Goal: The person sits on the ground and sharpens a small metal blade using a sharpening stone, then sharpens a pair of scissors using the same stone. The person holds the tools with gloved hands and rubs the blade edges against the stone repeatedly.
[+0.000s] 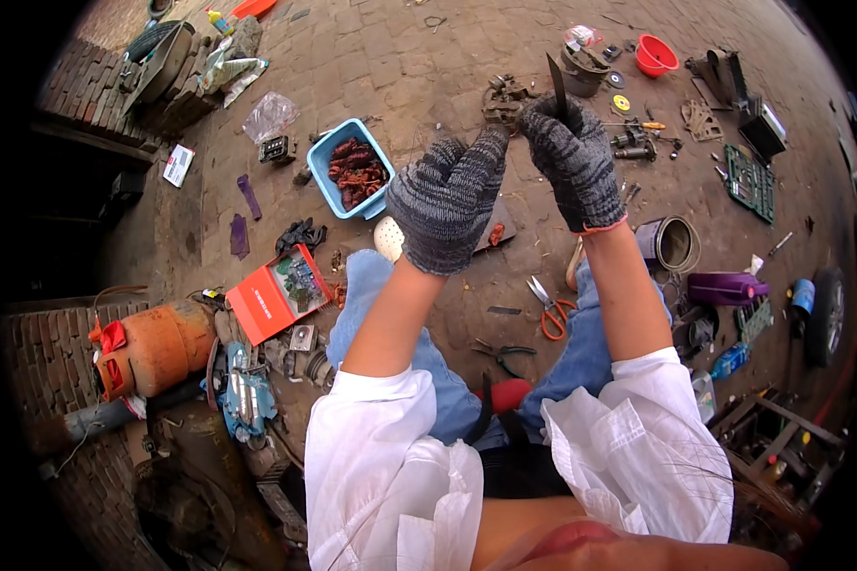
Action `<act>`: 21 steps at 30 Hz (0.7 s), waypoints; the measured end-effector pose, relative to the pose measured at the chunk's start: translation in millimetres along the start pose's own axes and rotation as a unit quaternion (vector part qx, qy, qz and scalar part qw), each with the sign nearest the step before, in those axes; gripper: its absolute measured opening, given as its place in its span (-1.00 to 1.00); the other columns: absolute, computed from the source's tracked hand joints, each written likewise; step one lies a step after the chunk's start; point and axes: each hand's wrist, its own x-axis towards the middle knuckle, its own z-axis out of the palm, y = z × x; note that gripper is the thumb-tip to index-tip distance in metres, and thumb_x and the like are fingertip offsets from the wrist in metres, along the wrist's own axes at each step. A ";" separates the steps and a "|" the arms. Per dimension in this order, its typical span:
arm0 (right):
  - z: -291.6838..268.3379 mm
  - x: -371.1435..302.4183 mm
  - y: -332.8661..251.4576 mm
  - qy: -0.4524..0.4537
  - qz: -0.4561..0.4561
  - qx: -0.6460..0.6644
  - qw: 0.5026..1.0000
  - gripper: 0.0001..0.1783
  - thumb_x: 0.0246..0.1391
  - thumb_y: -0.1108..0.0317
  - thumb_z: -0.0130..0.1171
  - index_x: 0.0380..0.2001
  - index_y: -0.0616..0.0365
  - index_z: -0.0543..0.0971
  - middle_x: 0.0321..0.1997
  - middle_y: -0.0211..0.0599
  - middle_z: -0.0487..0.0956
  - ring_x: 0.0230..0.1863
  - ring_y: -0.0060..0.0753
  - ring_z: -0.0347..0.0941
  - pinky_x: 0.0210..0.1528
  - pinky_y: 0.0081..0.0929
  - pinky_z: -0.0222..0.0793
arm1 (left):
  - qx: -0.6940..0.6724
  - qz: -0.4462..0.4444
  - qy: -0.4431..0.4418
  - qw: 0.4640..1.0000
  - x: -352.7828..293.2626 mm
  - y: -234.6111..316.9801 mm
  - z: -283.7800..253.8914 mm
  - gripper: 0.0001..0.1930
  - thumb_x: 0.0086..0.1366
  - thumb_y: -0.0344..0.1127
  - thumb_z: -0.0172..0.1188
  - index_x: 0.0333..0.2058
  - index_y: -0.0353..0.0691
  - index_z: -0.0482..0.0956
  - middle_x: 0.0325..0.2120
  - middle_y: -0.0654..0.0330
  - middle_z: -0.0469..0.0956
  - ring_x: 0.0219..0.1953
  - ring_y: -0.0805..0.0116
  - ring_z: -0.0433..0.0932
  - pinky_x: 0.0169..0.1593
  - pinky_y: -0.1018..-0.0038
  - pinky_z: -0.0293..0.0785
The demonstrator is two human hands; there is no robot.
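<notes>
Both my hands wear grey and black knit gloves and are raised close together in front of me. My right hand (571,167) is closed around a dark, thin, pointed blade-like strip (556,84) that sticks up past the fingers. Beside it my left hand (448,202) is closed, its fingertips toward the right hand; what lies in them, if anything, is hidden. Under the hands a dark flat plate (512,221) rests on the ground with a small reddish piece (496,234) on it. Left of my left hand stands a blue basin (322,157) of reddish-brown, wire-like bundles (357,173).
Between my legs lie orange-handled scissors (552,312) and pliers (507,357). A red box (260,306) and an orange gas cylinder (157,347) are at left. To the right stand an open tin can (674,245), a purple jug (724,288) and a green tool case (749,184).
</notes>
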 end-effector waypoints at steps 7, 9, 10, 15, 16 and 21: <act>4.0 -2.3 -5.1 -0.005 -0.005 -0.013 1.000 -0.84 -0.09 0.39 0.13 -0.38 0.18 0.47 -0.57 -0.53 0.44 -0.61 -0.73 0.27 -0.59 -0.78 0.16 | -0.032 -0.051 0.052 0.997 0.2 -2.6 6.9 -0.79 -0.13 -0.36 0.26 -0.41 -0.06 0.56 -0.65 0.23 0.42 -0.69 0.31 0.40 -0.64 0.46 0.28; 2.5 -2.0 -4.5 -0.020 -0.022 -0.003 1.000 -0.86 -0.08 0.41 0.13 -0.39 0.18 0.48 -0.55 -0.52 0.45 -0.60 -0.74 0.28 -0.59 -0.79 0.16 | -0.048 -0.074 0.039 0.995 2.0 0.6 4.8 -0.81 -0.13 -0.39 0.25 -0.43 -0.07 0.56 -0.65 0.22 0.43 -0.68 0.30 0.41 -0.62 0.46 0.30; 3.0 -2.5 -5.3 -0.020 -0.031 -0.019 0.999 -0.87 -0.08 0.40 0.12 -0.40 0.18 0.49 -0.52 -0.50 0.47 -0.53 -0.71 0.30 -0.49 -0.73 0.19 | -0.055 -0.085 0.033 0.994 2.8 1.8 3.7 -0.82 -0.12 -0.40 0.25 -0.44 -0.08 0.56 -0.65 0.22 0.43 -0.67 0.30 0.41 -0.61 0.46 0.31; 2.5 -2.3 1.5 0.004 -0.173 -0.193 0.966 -0.87 -0.05 0.41 0.07 -0.42 0.23 0.49 -0.43 -0.38 0.51 -0.38 -0.54 0.39 -0.27 -0.61 0.29 | -0.074 -0.107 0.077 0.989 4.2 3.1 0.9 -0.81 -0.14 -0.44 0.24 -0.45 -0.12 0.55 -0.65 0.20 0.43 -0.63 0.27 0.42 -0.56 0.45 0.34; 4.5 -3.4 0.9 0.009 -0.192 -0.214 0.958 -0.87 -0.05 0.41 0.07 -0.41 0.24 0.49 -0.43 -0.35 0.51 -0.38 -0.51 0.40 -0.26 -0.60 0.29 | -0.078 -0.120 0.080 0.986 4.4 2.5 -1.0 -0.81 -0.15 -0.45 0.24 -0.45 -0.13 0.55 -0.65 0.20 0.43 -0.62 0.26 0.42 -0.55 0.45 0.35; 16.0 -19.3 -1.1 -0.031 -0.152 -0.257 0.954 -0.80 -0.03 0.34 0.08 -0.38 0.26 0.49 -0.46 -0.30 0.51 -0.42 -0.52 0.39 -0.34 -0.59 0.30 | 0.002 -0.045 0.096 0.994 3.6 -4.3 -4.4 -0.75 -0.19 -0.43 0.25 -0.42 -0.13 0.53 -0.65 0.20 0.41 -0.62 0.27 0.40 -0.56 0.42 0.32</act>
